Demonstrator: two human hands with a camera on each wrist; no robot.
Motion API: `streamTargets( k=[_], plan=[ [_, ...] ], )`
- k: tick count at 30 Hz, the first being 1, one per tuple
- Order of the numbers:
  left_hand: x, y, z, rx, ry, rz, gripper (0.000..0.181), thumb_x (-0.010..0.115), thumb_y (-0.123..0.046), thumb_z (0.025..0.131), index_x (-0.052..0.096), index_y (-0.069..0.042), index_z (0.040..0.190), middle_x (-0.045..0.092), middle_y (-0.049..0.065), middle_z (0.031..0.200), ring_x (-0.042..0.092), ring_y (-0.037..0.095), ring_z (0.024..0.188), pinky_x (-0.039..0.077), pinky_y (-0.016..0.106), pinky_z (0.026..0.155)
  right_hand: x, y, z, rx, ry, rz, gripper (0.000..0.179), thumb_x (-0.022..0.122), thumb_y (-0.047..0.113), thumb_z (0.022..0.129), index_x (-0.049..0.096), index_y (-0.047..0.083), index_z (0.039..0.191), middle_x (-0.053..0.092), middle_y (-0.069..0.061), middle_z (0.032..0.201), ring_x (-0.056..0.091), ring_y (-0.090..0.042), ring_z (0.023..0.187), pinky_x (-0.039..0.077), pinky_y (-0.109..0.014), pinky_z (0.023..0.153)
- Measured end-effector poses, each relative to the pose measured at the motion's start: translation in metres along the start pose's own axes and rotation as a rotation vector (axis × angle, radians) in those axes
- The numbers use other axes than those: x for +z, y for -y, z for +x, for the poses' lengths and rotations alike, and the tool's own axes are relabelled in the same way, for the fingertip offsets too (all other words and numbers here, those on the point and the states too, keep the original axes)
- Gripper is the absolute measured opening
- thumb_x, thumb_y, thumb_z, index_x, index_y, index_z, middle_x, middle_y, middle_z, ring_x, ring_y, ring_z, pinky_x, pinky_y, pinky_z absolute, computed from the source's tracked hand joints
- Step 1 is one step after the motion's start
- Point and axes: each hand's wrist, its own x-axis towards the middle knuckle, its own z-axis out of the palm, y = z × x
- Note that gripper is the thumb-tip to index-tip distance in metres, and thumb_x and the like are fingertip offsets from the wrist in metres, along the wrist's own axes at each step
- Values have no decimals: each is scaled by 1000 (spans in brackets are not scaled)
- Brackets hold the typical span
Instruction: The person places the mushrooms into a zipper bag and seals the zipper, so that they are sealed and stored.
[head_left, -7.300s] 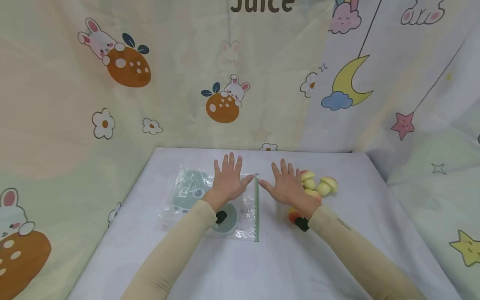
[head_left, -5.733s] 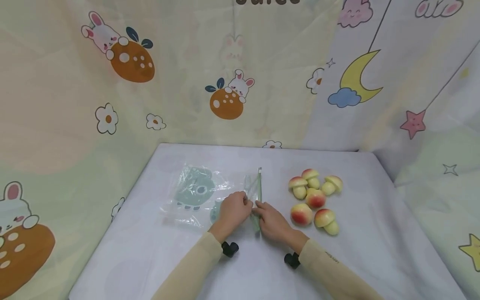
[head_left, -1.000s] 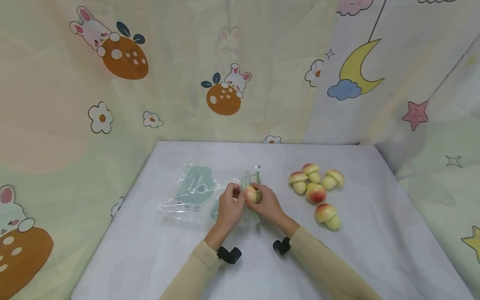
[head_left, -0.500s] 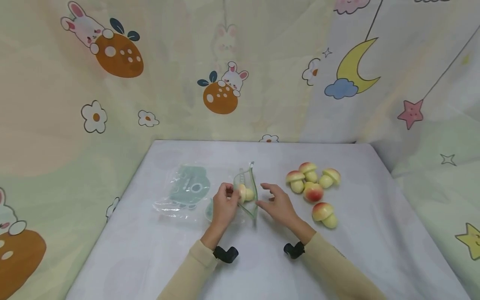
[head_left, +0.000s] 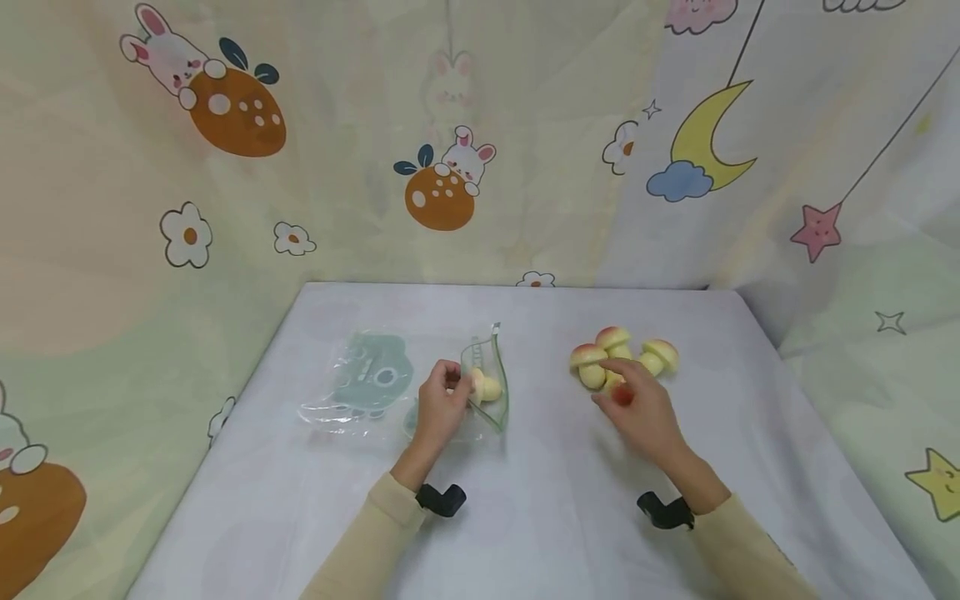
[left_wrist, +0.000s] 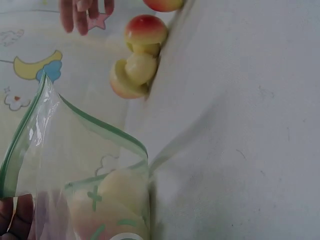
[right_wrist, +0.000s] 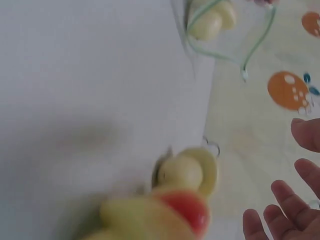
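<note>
A clear zip bag (head_left: 450,387) with a green edge lies on the white tabletop (head_left: 525,517). Its mouth faces right and gapes wide. The left hand (head_left: 438,408) pinches the near side of the mouth and holds it up. One toy mushroom (head_left: 486,387) sits just inside the mouth, pale yellow with a pink cap. From the left wrist view it shows through the plastic (left_wrist: 115,200). The bag has a teal picture printed on it.

To the right, well apart from the bag, a little pile of toy mushrooms (head_left: 622,354) sits on the tabletop. They touch each other. The right hand (head_left: 637,408) is over the near side of the pile, fingers loosely bent and spread. It covers a red-capped mushroom (head_left: 621,397). I cannot tell if it grips it. The right wrist view is blurry, and the fingers (right_wrist: 300,200) look relaxed there.

Both arms wear tan sleeves with a black strap at each wrist. Cloth with bunnies, a moon and stars hangs behind.
</note>
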Motion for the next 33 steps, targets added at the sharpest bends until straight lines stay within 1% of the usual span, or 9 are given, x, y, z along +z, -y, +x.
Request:
streamTargets(
  k=[3,5,10,13,17,21,24,29,33],
  plan=[
    [-3,-1,2,11,15,-6,10,59,-7,91,57,-1,99,63,11,87,60,19,78,55,26,56,-18,-8,-8,50,-32,-42,46,79,4,78,62,0,121,62,-17,119,59,-35,108,50,-45,80],
    [-5,-1,2,19,20,-10,10,59,-7,91,57,-1,99,63,12,86,60,19,77,55,25,56,-26,-13,-15,118,-10,-53,48,78,8,81,59,-1,124,60,-20,123,57,-39,109,51,-49,82],
    [-8,2,1,12,33,-13,9,59,-6,91,57,0,98,63,12,85,60,18,75,54,24,56,-37,-25,-32,349,164,-63,63,73,28,88,48,-2,137,50,-28,135,48,-48,118,45,-60,92],
    [-8,6,-1,6,31,-16,9,59,-5,91,57,0,98,63,11,86,60,17,75,54,25,56,-36,-29,-41,423,249,-93,71,72,37,88,44,-3,140,48,-30,137,44,-50,123,42,-62,95],
    [-6,9,-4,-6,21,-22,8,58,-6,92,57,-1,98,62,11,88,59,18,76,55,25,57,-29,-30,-52,436,289,-123,76,74,37,85,42,-6,140,49,-31,136,45,-50,124,40,-63,96],
    [-5,10,-4,8,23,-26,7,58,-5,92,58,-1,98,62,12,88,59,18,76,55,26,57,-25,-28,-56,415,271,-125,74,76,27,82,43,-8,138,51,-32,132,50,-48,118,43,-61,92],
    [-4,9,-4,23,27,-31,7,59,-5,93,58,0,99,62,12,88,59,16,76,55,25,56,-22,-28,-57,426,263,-117,68,76,21,81,46,-8,135,53,-30,130,55,-45,111,48,-56,86],
    [-1,6,-3,23,40,-56,10,59,-8,96,58,1,100,63,12,89,60,19,77,54,25,56,-15,-31,-59,466,266,-84,64,76,20,81,49,-3,134,57,-25,129,61,-40,104,53,-47,78],
    [1,5,-2,29,48,-66,12,60,-8,96,58,3,101,63,14,88,61,23,77,55,28,56,-9,-31,-56,438,242,-65,61,76,18,80,51,-2,132,59,-24,126,64,-37,99,54,-42,75]
  ],
)
